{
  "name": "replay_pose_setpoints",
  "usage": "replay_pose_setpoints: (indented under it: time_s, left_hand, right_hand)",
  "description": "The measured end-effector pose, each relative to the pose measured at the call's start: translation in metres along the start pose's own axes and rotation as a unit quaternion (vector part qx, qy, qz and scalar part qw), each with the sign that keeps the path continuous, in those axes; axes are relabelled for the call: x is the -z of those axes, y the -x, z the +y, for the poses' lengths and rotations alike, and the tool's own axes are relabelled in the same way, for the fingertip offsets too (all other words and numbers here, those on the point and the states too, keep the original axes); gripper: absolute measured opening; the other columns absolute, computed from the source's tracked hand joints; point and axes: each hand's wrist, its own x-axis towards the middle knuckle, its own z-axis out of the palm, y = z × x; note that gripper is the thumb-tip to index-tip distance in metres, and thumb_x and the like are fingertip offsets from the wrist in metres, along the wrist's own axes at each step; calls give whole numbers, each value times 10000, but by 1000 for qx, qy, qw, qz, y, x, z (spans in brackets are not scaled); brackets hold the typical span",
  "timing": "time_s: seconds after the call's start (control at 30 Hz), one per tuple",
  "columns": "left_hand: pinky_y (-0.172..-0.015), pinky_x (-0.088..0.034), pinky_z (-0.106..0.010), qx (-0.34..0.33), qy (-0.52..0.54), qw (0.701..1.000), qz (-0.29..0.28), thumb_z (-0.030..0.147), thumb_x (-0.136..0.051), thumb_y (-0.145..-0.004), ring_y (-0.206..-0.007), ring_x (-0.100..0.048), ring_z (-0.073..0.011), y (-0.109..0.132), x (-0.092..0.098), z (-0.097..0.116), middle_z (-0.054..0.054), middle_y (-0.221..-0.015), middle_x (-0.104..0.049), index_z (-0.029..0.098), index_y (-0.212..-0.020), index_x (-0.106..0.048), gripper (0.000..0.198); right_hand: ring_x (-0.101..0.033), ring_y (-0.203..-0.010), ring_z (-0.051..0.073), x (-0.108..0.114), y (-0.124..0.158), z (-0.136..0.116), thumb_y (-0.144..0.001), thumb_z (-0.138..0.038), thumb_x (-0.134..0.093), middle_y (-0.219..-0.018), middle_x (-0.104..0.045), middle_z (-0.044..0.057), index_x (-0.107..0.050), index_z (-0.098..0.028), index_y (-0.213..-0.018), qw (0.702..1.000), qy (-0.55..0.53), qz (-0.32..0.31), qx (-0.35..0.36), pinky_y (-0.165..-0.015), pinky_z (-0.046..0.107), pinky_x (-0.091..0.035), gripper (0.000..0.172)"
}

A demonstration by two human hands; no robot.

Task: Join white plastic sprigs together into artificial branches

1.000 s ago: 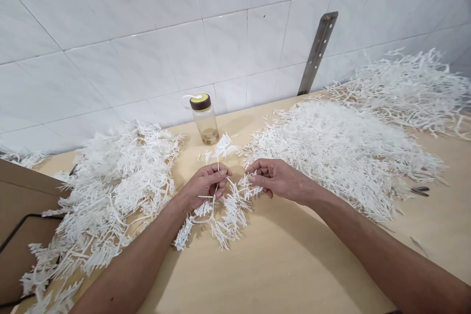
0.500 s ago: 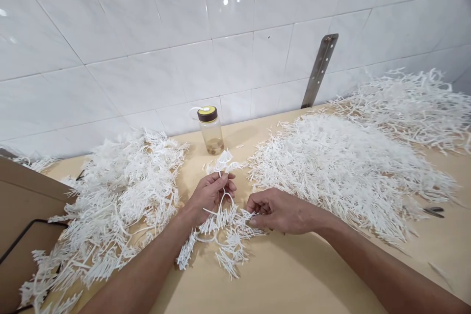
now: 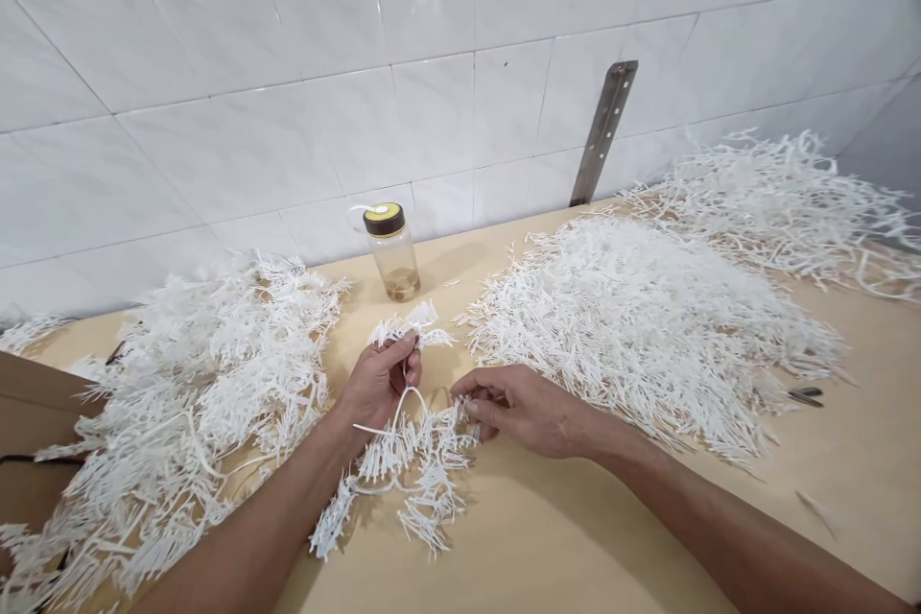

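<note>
My left hand is closed, with thumb and fingers pinching the thin stem of a white branched plastic spray. Fringed tufts of that spray stick out above the fingers and hang down below them, low over the tabletop. My right hand has its fingers curled together at the spray's right side, thumb against the fingers on the fringed end of a branch. The exact contact under the right fingertips is partly hidden.
White fringed pieces heap up on the left and on the right, with stringy white strands behind. A lidded bottle stands near the tiled wall. There are also a metal bracket, cardboard box and small dark tool.
The whole scene has shifted left as my head turned slightly right. Both hands keep nearly the same grip, and the spray's upper tuft now leans differently above my left fingers.
</note>
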Motion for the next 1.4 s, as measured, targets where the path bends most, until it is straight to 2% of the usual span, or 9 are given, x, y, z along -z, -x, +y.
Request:
replay_pose_setpoints:
  time_s: [0.17, 0.27, 0.33, 0.5, 0.63, 0.73, 0.9, 1.1, 1.4]
  left_hand:
    - [-362, -244, -159, 19, -15, 999, -24, 369, -827, -686, -366, -361, -24, 2, 1, 3, 63, -504, -485, 153, -652, -514, 382]
    - [-375, -246, -157, 13, -41, 999, -27, 378, -821, -694, -372, -362, -18, 3, 1, 2, 51, -525, -511, 144, -656, -530, 376]
    - [-385, -251, -158, 4, -56, 998, -30, 382, -817, -699, -372, -358, -13, 3, 1, 1, 45, -520, -511, 136, -627, -530, 385]
    - [-375, -203, -166, -12, -90, 996, -23, 386, -821, -685, -361, -343, 2, 3, 1, 0, 39, -544, -516, 121, -597, -543, 394]
    - [-366, -132, -192, -26, -117, 993, -3, 416, -823, -676, -333, -298, 20, 4, 1, -3, 35, -580, -524, 109, -598, -562, 410]
    - [-368, -77, -215, -21, -133, 991, 4, 464, -821, -663, -322, -243, 14, 5, 0, -7, 50, -520, -461, 120, -567, -540, 455]
    - [-394, -89, -221, -19, -166, 985, 29, 532, -809, -653, -371, -187, -17, 7, -2, -16, 94, -428, -293, 157, -558, -493, 499]
    - [-456, -238, -230, -85, -266, 958, 69, 599, -768, -652, -455, -311, -62, 7, -2, -24, 53, -478, -412, 143, -571, -560, 508]
    - [-567, -371, -257, -120, -313, 939, 76, 569, -742, -685, -551, -451, -118, 8, -6, -23, 10, -540, -526, 141, -563, -607, 465]
  right_hand:
    - [-668, -1027, 275, 21, -4, 12, -914, -272, -552, -1109, -718, 110, -669, -210, -1142, 971, 81, 225, 11, -905, 472, -534, 264]
    - [-657, -1076, 270, 25, -4, 9, -921, -240, -531, -1231, -671, 117, -614, -222, -1233, 948, 63, 313, 18, -930, 485, -537, 323]
    - [-667, -1071, 251, 18, -4, 6, -940, -239, -499, -1249, -660, 111, -584, -227, -1273, 951, 14, 305, 44, -926, 471, -556, 345]
    - [-589, -1238, 235, -9, -12, 14, -968, -246, -452, -1337, -622, 106, -545, -224, -1344, 981, -31, 161, 104, -1036, 466, -503, 388]
    - [-587, -1225, 291, -4, -21, 32, -939, -211, -453, -1316, -630, 152, -577, -177, -1311, 955, 106, 254, 113, -1070, 546, -443, 393]
    - [-615, -1180, 301, 9, -22, 38, -915, -223, -493, -1255, -662, 152, -613, -176, -1235, 941, 96, 313, 90, -1044, 539, -469, 345]
    - [-723, -878, 222, 6, -19, 26, -946, -415, -524, -1061, -708, 108, -625, -193, -1120, 949, -125, 281, 63, -770, 393, -612, 300]
    - [-651, -499, 120, -9, -16, 9, -933, -535, -529, -767, -679, 18, -640, -179, -997, 978, -133, 162, -3, -463, 229, -471, 378]
    - [-622, -447, 102, -6, -19, 16, -902, -458, -588, -686, -626, -23, -624, -169, -913, 979, -128, 157, -31, -422, 199, -409, 291]
